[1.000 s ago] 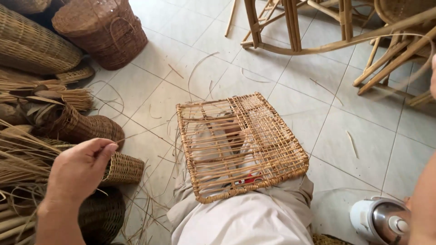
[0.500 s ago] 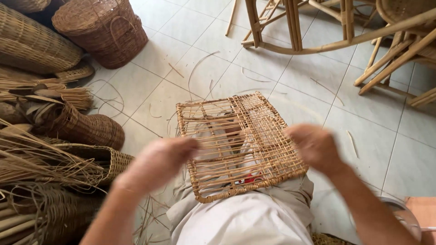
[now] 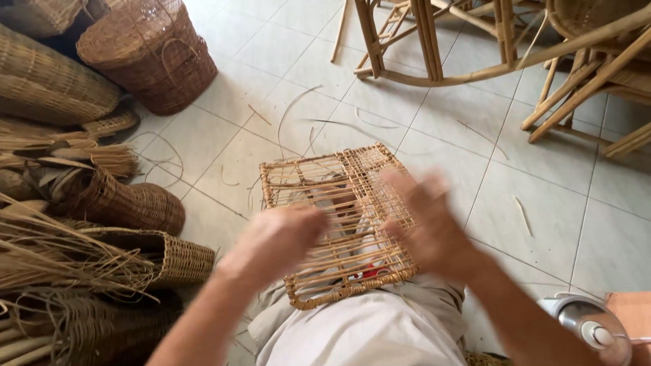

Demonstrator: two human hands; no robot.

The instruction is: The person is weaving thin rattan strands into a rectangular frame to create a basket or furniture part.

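A flat woven rattan frame (image 3: 339, 176) with an open lattice rests on my lap, over my light trousers (image 3: 366, 332). My left hand (image 3: 274, 240) hovers over the frame's near left part, blurred, fingers loosely apart. My right hand (image 3: 424, 217) is above the frame's right edge, also blurred, fingers spread. Neither hand visibly grips anything; whether they touch the frame I cannot tell.
Woven baskets (image 3: 152, 57) and bundles of loose cane (image 3: 61, 264) fill the left side of the tiled floor. Rattan chair frames (image 3: 475, 41) stand at the back right. A metal pot lid with a knob (image 3: 590, 329) sits at the lower right. Cane strips lie scattered on the tiles.
Both hands have come in from the sides to above the rattan frame. The camera view has shifted slightly; the frame stays on my lap.
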